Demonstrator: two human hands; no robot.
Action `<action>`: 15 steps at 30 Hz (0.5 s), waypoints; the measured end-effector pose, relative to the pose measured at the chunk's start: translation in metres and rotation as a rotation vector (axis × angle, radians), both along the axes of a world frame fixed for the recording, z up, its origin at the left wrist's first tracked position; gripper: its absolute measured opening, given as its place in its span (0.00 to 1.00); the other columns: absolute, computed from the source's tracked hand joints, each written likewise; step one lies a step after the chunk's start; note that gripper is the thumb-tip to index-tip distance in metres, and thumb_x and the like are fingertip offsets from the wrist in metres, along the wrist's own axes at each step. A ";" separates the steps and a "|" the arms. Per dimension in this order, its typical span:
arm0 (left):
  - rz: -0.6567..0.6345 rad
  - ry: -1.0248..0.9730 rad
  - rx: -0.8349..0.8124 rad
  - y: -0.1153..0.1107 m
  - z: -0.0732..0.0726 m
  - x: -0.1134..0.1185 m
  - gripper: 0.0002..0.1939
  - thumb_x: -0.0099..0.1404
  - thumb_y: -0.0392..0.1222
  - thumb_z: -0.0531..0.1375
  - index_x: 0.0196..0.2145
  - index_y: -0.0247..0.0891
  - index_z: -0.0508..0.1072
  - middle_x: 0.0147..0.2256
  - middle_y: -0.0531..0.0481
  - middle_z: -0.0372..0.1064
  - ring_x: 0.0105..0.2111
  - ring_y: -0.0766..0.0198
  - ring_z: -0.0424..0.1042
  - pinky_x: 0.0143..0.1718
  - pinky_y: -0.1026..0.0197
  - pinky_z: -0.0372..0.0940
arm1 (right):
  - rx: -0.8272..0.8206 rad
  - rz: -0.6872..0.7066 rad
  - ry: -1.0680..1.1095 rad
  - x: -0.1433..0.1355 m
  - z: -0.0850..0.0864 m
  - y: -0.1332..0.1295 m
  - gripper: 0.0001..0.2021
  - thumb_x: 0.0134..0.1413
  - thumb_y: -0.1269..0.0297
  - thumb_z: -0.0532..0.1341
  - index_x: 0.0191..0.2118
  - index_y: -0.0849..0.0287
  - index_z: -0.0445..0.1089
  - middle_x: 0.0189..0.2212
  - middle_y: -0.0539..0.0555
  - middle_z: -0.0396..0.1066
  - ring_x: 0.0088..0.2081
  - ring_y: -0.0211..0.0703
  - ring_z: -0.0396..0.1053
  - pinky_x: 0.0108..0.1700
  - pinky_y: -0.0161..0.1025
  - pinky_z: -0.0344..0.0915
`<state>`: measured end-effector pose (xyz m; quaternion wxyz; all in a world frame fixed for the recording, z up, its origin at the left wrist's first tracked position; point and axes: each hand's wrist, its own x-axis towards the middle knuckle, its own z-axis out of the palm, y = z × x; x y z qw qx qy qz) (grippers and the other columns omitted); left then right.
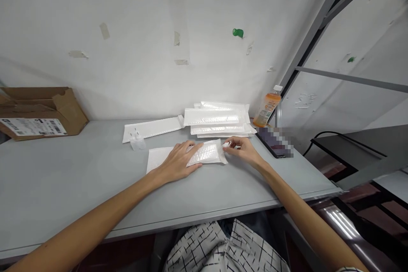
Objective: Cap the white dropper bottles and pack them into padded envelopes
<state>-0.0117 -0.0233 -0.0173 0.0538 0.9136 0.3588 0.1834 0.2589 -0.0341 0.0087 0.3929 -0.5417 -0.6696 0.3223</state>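
Note:
A white bubble mailer lies flat on the grey table in front of me, its right end facing my right hand. My left hand rests across its middle with fingers spread, pressing it down. At the right end, my right hand pinches a small white piece between thumb and fingers; its kind cannot be made out. Further left, a small clear bag with what look like plug prongs lies partly over another white mailer.
Behind my hands is a stack of white bubble mailers. An orange drink bottle and a dark phone stand and lie to its right. An opened cardboard box sits far left. The table's front edge runs before me.

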 end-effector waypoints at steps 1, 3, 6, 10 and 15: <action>-0.008 0.004 0.010 0.000 0.000 0.000 0.30 0.70 0.52 0.54 0.65 0.39 0.56 0.56 0.37 0.60 0.53 0.48 0.64 0.54 0.45 0.60 | -0.019 0.001 -0.005 0.000 0.000 0.000 0.13 0.43 0.57 0.68 0.32 0.61 0.76 0.22 0.49 0.67 0.26 0.37 0.61 0.30 0.37 0.59; -0.015 0.015 0.022 0.000 0.000 0.000 0.30 0.70 0.52 0.54 0.65 0.39 0.56 0.56 0.37 0.60 0.53 0.48 0.64 0.54 0.45 0.61 | -0.063 0.005 0.005 0.000 0.000 0.000 0.12 0.42 0.59 0.68 0.32 0.62 0.76 0.21 0.50 0.67 0.25 0.37 0.60 0.29 0.37 0.58; -0.008 0.010 0.029 0.000 0.000 0.000 0.30 0.70 0.52 0.54 0.65 0.40 0.56 0.57 0.38 0.60 0.52 0.49 0.64 0.53 0.46 0.61 | -0.139 0.056 0.032 -0.002 -0.003 0.000 0.12 0.41 0.60 0.68 0.32 0.62 0.78 0.23 0.51 0.69 0.24 0.37 0.60 0.29 0.37 0.58; -0.031 0.001 0.047 -0.001 -0.001 0.000 0.29 0.70 0.52 0.54 0.65 0.40 0.56 0.56 0.39 0.61 0.53 0.49 0.64 0.53 0.47 0.61 | -0.083 0.147 -0.062 -0.008 -0.011 0.001 0.08 0.44 0.63 0.65 0.31 0.60 0.79 0.25 0.52 0.70 0.25 0.35 0.59 0.28 0.35 0.57; -0.047 -0.001 0.055 -0.002 0.001 -0.001 0.29 0.71 0.52 0.53 0.65 0.41 0.55 0.57 0.39 0.61 0.53 0.50 0.64 0.53 0.48 0.61 | -0.113 0.256 -0.032 -0.010 -0.010 0.001 0.12 0.46 0.66 0.64 0.38 0.60 0.79 0.26 0.50 0.70 0.23 0.32 0.57 0.26 0.33 0.56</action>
